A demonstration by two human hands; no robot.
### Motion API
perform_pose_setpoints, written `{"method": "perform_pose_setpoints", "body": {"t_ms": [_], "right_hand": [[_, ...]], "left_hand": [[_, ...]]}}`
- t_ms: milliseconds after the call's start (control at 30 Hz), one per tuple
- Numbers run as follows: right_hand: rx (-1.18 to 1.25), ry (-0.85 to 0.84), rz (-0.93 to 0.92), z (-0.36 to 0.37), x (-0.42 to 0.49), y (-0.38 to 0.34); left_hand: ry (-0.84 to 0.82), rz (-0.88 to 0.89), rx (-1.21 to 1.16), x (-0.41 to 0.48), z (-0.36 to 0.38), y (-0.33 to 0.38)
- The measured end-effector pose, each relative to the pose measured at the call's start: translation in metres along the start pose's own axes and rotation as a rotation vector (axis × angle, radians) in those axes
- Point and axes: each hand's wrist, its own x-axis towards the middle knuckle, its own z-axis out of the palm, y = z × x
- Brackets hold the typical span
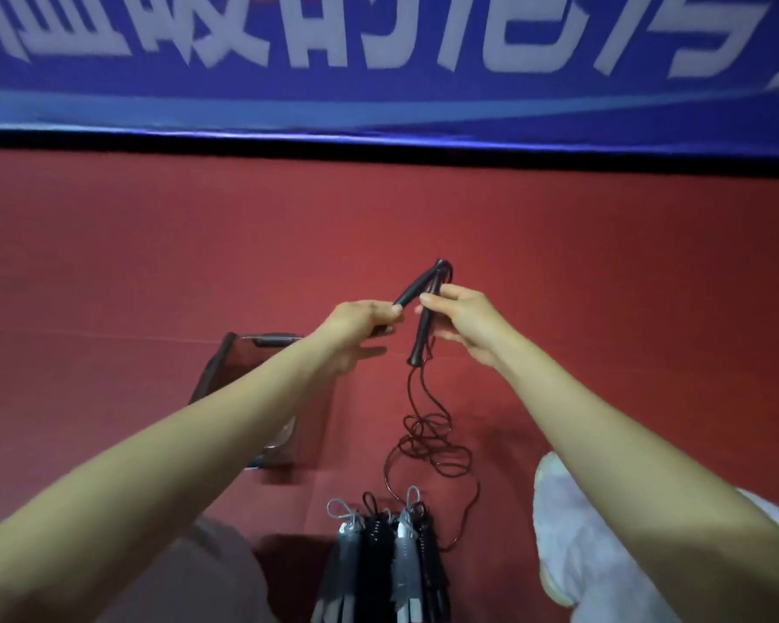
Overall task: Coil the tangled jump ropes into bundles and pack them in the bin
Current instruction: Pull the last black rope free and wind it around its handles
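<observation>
I hold a black jump rope up over the red floor. My left hand point(360, 321) grips one black handle point(417, 287), and my right hand point(462, 319) grips the other black handle point(421, 335), which points downward. The handle tops meet above my hands. From them the thin dark cord point(428, 442) hangs and lies in loose tangled loops on the floor. A clear bin point(262, 353) with dark rim stands on the floor to the left, partly hidden by my left forearm.
Several grey and black jump rope handles point(378, 564) lie side by side on the floor near the bottom edge. A white shoe point(572, 532) is at the lower right. A blue banner point(378, 60) with white characters runs along the far edge of the floor.
</observation>
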Motion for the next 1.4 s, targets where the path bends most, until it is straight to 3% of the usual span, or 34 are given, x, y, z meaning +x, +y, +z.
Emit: {"method": "perform_pose_setpoints", "body": {"t_ms": [100, 200, 367, 500, 633, 867, 1100, 1267, 1400], "right_hand": [[-0.015, -0.042, -0.02, -0.007, -0.012, -0.018], [-0.127, 0.02, -0.102, -0.01, -0.016, -0.023], [-0.113, 0.14, -0.156, -0.011, -0.005, -0.018], [0.09, 0.126, -0.341, -0.01, -0.005, -0.036], [0.227, 0.098, -0.396, 0.002, -0.002, -0.042], [0.186, 0.095, -0.331, 0.021, -0.002, -0.031], [0.244, 0.027, -0.307, 0.014, -0.007, -0.03], [0.229, 0.064, -0.297, 0.013, -0.007, -0.025], [0.142, -0.064, -0.18, 0.005, -0.011, -0.029]], "left_hand": [[-0.068, -0.155, -0.174, -0.008, -0.001, 0.015], [-0.146, -0.171, -0.302, -0.007, -0.004, 0.017], [-0.208, 0.016, -0.254, 0.0, 0.005, 0.008], [-0.118, 0.228, -0.159, -0.002, 0.015, 0.024], [-0.065, 0.404, -0.045, -0.005, 0.016, 0.031], [0.027, 0.418, -0.149, -0.01, 0.015, 0.022], [0.095, 0.576, 0.036, -0.009, 0.019, 0.015], [0.039, 0.541, 0.074, -0.009, 0.014, 0.018], [0.219, 0.586, 0.173, 0.001, -0.006, 0.029]]}}
